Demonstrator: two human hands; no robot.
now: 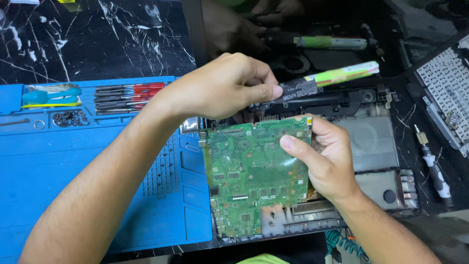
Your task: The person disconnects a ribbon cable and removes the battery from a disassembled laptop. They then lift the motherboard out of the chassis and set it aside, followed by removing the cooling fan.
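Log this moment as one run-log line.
left hand: pinches battery pack | right hand: grips green motherboard edge | laptop base beneath | blue mat left

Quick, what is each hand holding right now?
Left hand: closed, pinching the long black battery.
Right hand: closed, gripping the green circuit board.
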